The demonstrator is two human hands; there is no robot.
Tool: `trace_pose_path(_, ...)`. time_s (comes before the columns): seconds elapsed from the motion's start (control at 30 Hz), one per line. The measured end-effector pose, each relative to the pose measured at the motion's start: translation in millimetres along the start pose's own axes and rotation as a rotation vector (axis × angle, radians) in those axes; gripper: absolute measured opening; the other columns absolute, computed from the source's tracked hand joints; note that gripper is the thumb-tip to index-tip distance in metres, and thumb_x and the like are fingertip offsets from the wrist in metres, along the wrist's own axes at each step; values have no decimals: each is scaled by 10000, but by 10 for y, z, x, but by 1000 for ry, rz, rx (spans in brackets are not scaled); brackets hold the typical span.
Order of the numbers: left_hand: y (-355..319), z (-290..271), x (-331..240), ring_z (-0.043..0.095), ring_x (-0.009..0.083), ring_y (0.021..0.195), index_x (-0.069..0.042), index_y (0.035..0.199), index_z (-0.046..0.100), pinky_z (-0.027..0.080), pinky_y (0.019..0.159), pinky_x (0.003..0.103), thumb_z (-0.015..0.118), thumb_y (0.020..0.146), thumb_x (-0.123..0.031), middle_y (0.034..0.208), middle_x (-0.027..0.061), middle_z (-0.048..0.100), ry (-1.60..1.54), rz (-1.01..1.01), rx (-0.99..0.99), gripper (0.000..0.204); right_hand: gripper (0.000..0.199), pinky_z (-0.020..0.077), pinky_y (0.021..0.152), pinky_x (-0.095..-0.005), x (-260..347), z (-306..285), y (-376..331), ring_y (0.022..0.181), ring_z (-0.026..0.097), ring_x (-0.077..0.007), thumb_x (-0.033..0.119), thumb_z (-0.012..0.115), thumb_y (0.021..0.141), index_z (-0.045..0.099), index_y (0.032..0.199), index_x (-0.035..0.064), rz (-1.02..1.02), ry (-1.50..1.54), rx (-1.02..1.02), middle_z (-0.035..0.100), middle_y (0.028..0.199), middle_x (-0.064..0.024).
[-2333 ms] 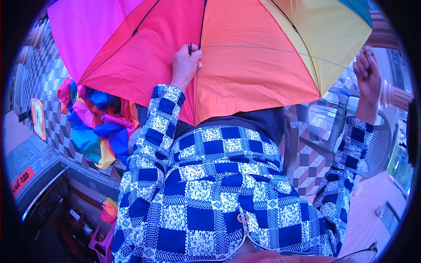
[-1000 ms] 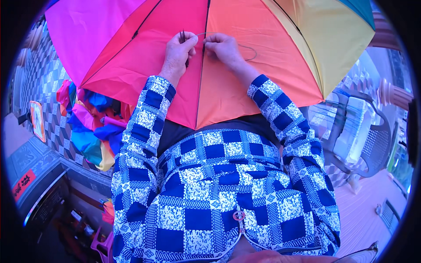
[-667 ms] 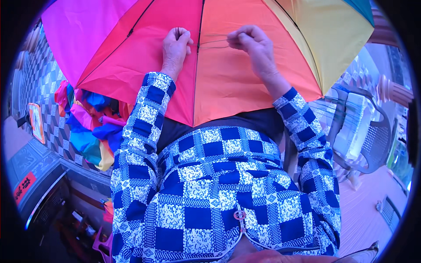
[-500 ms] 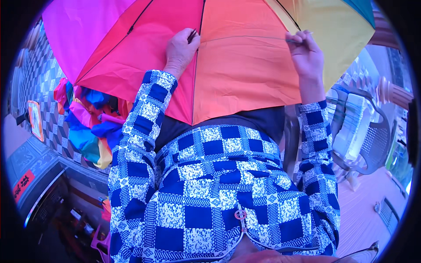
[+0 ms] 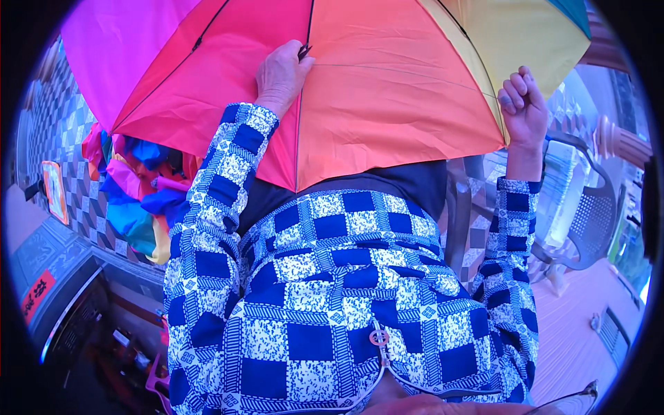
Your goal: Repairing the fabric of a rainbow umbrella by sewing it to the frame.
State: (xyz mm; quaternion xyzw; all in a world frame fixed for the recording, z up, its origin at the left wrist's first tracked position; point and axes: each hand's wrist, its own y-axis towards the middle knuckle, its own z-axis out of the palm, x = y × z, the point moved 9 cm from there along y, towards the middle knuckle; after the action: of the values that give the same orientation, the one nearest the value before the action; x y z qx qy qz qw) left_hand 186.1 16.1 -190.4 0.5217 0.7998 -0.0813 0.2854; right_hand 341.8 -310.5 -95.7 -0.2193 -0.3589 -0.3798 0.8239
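A rainbow-coloured umbrella canopy (image 5: 387, 111) lies spread over my lap, with magenta, red, orange and yellow panels and thin dark ribs on its inner side. My left hand (image 5: 282, 75) is closed at the rib (image 5: 309, 28) between the red and orange panels, pinching its dark joint. A fine thread (image 5: 408, 72) runs from there across the orange panel toward my right hand (image 5: 523, 107). That hand is raised beside the canopy's right edge, fingers curled in around the thread's end. Whether a needle is in it cannot be made out.
On the left, a heap of colourful umbrella fabric (image 5: 142, 197) lies above the patterned tile floor (image 5: 72, 114). A grey plastic chair (image 5: 596, 207) bearing a pale bundle (image 5: 559, 197) stands at the right. A dark cabinet-like recess (image 5: 83, 346) is at the lower left.
My right hand has moved right and slightly down, away from the canopy, drawing the thread out longer. My left hand stays at the rib joint, shifting slightly left with the canopy.
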Motion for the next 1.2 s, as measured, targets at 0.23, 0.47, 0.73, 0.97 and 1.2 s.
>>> trace_pose_path(0.23,-78,97,-102,580,363,764,-75,918,476,471,617,459,617,784,-182,875,143,539,126,49,1,222,120,299,455,-209,-40,240,18,514,345,-69,88,418,912,474,993,19,31,-28,10,381,671,14)
trace_pose_path(0.47,-92,110,11,576,373,784,-86,959,456,474,624,466,618,777,-147,905,145,516,156,29,51,252,132,268,459,-217,207,534,19,507,323,-68,84,431,910,468,1008,3,6,-43,108,378,675,12)
trace_pose_path(0.73,-89,94,-18,576,361,798,-108,977,474,475,629,458,608,781,-152,883,134,518,122,55,44,242,153,262,488,-217,920,535,-101,513,318,-69,50,439,895,472,1024,-24,-134,-28,187,374,678,3)
trace_pose_path(0.97,-122,63,-40,573,340,775,-99,930,536,476,623,430,610,790,-199,864,122,522,75,159,29,187,162,278,508,-227,802,382,-3,535,332,-79,50,444,892,473,1031,-28,-113,5,187,379,692,-3)
trace_pose_path(1.2,-89,24,79,568,323,758,-59,859,568,474,638,414,619,778,-228,827,121,531,-138,120,-25,194,160,335,561,-239,-212,611,208,651,375,-120,76,450,903,471,1041,-3,-48,-226,-131,398,778,-28)
